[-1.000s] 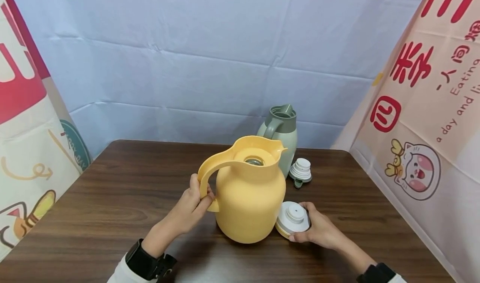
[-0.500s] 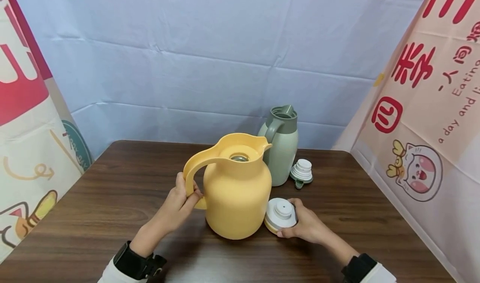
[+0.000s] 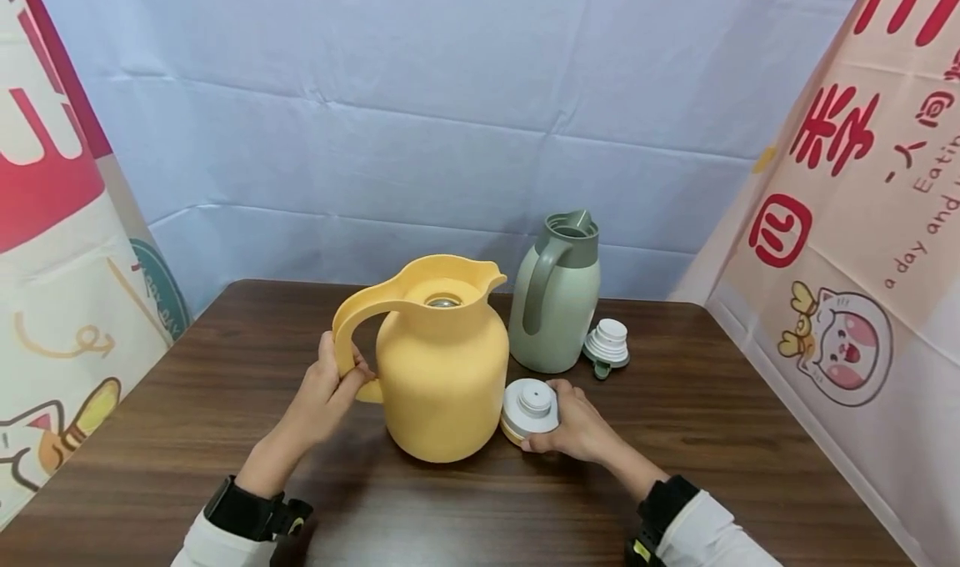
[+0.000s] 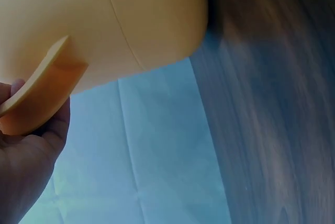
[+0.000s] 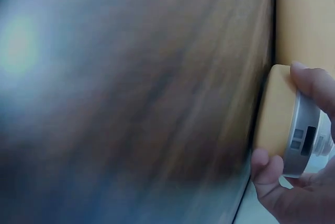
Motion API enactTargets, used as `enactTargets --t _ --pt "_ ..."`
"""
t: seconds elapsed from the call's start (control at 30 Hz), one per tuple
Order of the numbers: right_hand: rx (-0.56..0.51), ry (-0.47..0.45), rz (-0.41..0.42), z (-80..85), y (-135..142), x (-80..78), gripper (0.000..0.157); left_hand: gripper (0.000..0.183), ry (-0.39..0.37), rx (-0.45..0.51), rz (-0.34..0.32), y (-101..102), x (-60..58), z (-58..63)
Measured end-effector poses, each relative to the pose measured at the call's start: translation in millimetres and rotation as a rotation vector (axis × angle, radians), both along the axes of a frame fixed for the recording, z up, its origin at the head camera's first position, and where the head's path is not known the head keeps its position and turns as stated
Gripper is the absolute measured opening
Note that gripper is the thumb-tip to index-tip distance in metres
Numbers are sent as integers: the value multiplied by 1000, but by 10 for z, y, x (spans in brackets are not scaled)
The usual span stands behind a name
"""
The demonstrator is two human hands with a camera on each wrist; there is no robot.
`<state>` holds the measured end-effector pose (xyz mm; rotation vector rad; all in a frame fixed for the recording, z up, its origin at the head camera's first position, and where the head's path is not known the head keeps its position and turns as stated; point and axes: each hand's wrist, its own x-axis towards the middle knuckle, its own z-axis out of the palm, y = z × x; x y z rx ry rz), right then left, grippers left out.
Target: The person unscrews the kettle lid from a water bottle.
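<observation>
A yellow thermos jug (image 3: 444, 375) stands lidless on the table, its spout turned right in the head view. My left hand (image 3: 318, 392) grips the lower part of its handle; the left wrist view shows the fingers curled round the handle (image 4: 44, 90). Beside the jug's base on the right lies its lid (image 3: 529, 406), upside down, white side up and yellow rim below. My right hand (image 3: 577, 425) holds this lid between thumb and fingers. In the right wrist view the lid (image 5: 277, 114) is close against the jug; whether they touch I cannot tell.
A green thermos jug (image 3: 558, 300) stands uncovered behind the lid. To its right lies a white and green stopper (image 3: 607, 343). The dark wooden table (image 3: 225, 383) ends at a pale blue cloth backdrop (image 3: 360, 133), with printed cloths on both sides.
Both hands have moved left and slightly away from me, bringing the yellow jug and its lid along the table. More of the green jug shows now.
</observation>
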<state>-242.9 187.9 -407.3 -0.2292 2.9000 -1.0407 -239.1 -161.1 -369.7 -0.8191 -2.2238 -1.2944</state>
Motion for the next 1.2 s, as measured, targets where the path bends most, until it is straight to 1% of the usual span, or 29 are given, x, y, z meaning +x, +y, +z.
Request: enactTargets --t 0.2,0.33,0.5,0.6,0.7,0.83,0.97,1.07,1.2 --pt "-5 -3 10 1 -172 -146 98 11 -69 16 71 -116 -79 -20" --pt "-5 -6 6 -2 -287 -271 95 8 -101 18 128 -159 -145 -6" --pt "19 -36 -47 -11 -407 -444 95 10 -134 22 193 -161 -276 20" --pt "21 -41 -76 -16 -481 -528 96 12 -134 48 226 -165 -361 25" --pt "14 -26 -101 -11 -557 -583 95 12 -139 78 255 -167 -434 21" --pt "12 -4 -135 -26 -624 -638 93 13 -141 121 268 -148 -528 1" --pt "-10 -21 -178 -43 -716 -711 92 13 -151 174 296 -130 -621 -19" --pt "-23 -34 -217 -32 -796 -776 92 12 -169 206 338 -110 -689 -15" --pt "-29 -51 -258 -23 -879 -840 91 12 -169 232 381 -65 -763 -13"
